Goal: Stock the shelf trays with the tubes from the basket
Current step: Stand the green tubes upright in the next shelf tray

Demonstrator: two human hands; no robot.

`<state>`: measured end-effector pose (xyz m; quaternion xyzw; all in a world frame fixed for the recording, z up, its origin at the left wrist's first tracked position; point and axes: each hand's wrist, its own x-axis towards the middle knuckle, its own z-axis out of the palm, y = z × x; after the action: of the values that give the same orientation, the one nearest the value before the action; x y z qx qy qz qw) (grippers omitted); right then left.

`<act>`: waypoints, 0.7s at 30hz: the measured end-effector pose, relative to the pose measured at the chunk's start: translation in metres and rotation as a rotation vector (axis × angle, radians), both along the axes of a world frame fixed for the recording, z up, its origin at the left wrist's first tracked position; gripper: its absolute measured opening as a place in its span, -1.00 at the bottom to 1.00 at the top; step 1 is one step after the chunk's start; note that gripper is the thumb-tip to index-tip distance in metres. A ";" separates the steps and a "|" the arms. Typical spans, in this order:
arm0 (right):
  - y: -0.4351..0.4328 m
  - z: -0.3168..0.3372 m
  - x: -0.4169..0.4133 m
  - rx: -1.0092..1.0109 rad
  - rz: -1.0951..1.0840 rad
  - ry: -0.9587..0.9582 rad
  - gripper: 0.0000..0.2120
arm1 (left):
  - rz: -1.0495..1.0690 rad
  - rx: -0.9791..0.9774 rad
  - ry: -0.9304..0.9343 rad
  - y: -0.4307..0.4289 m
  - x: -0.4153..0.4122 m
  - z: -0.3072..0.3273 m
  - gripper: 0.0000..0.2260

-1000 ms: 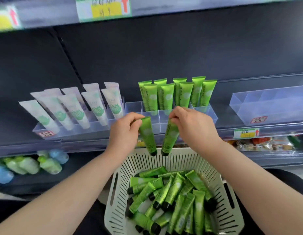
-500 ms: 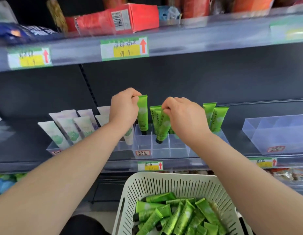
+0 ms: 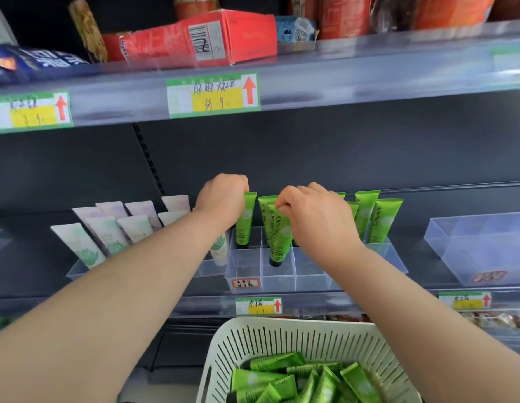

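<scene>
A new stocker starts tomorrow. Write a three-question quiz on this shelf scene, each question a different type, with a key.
1. True or false: the left hand grips one green tube and the right hand grips another.
2. Multiple choice: the right hand's tube, at the divided clear tray, has which end down? A. the black cap B. the crimped end C. neither, it lies flat
3. Fill in the blank: the tubes not yet stocked lie in the white ___.

Key: 1 true; 2 A; 3 basket.
</scene>
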<state>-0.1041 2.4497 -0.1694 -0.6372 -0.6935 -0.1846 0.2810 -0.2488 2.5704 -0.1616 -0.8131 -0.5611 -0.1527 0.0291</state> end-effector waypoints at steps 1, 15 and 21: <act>0.001 0.000 -0.001 0.003 0.004 0.001 -0.92 | 0.002 -0.017 0.009 0.001 0.000 0.000 -0.68; 0.031 0.018 -0.033 0.090 -0.003 -0.031 -0.88 | -0.082 0.068 -0.141 -0.021 -0.036 0.003 -0.72; 0.053 0.014 -0.052 -0.001 0.000 -0.139 -0.75 | -0.208 0.120 -0.150 -0.041 -0.059 0.005 -0.76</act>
<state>-0.1564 2.5027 -0.1552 -0.6231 -0.7114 -0.2279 0.2318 -0.3082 2.5298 -0.1566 -0.8500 -0.4642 -0.2484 0.0199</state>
